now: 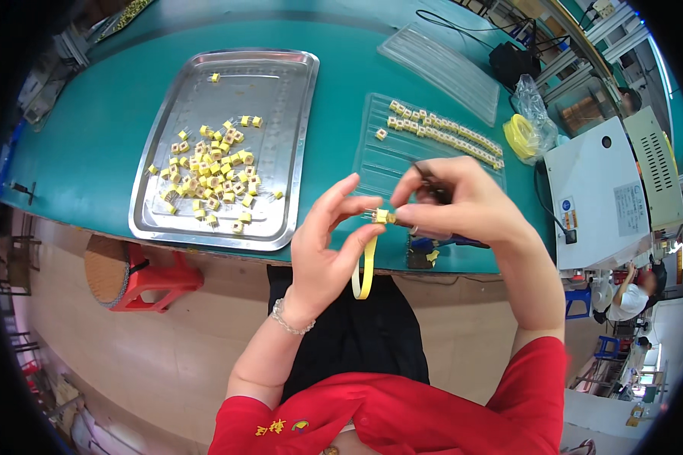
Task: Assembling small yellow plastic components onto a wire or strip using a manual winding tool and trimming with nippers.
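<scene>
My left hand [328, 246] pinches a small yellow transformer [382, 216] between thumb and fingers, its metal pins pointing left. A narrow loop of yellow tape [368, 274] hangs below the transformer, over the table's front edge. My right hand [470, 196] is closed, its thumb and fingertips touching or almost touching the transformer's right side. Something dark [432, 186] sits among the right fingers; its kind cannot be made out. Below that hand, at the table edge, lie a small dark block with yellow scraps [423, 256] and a blue-handled tool [467, 241], partly hidden.
A metal tray [308, 98] of loose yellow transformers stands left on the green table [76, 152]. A clear plastic tray [368, 148] with rows of them lies right of centre, another clear tray [440, 68] behind. Yellow tape rolls [518, 136] and a grey-white machine [596, 189] stand right.
</scene>
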`<state>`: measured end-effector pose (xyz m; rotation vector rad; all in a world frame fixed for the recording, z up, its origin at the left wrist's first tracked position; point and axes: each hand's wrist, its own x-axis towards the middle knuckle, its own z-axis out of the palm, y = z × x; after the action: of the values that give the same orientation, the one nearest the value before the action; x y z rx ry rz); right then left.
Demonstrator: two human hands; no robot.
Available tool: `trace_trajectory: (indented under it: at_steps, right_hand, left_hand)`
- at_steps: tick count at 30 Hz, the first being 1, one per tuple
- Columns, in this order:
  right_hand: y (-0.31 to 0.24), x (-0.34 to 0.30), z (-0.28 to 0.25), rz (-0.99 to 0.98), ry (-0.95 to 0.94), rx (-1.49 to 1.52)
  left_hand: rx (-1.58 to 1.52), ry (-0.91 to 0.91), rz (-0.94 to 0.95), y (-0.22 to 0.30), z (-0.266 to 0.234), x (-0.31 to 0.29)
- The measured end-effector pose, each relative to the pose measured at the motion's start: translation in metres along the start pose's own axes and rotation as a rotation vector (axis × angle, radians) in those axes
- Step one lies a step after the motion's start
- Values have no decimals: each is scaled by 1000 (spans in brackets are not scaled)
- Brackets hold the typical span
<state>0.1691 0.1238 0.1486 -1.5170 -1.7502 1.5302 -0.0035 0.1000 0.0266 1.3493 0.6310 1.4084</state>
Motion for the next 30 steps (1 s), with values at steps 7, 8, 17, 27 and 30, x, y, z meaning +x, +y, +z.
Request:
trace_trajectory:
  at_steps: [7, 8, 17, 27, 30]
  right_hand:
    - [104, -61, -31, -262, 718, -146]
    - [122, -68, -30, -278, 737, -267]
    - [155, -116, 18, -272, 698, 71]
    - [124, -129, -3, -510, 842, 37]
    - [119, -103, -25, -551, 947, 101]
  left_hand:
    - [244, 107, 3, -8, 6, -54]
    - [248, 108, 5, -6, 10, -59]
    - [229, 23, -73, 10, 25, -83]
    - [484, 43, 24, 9, 28, -85]
    - [502, 39, 36, 7, 30, -86]
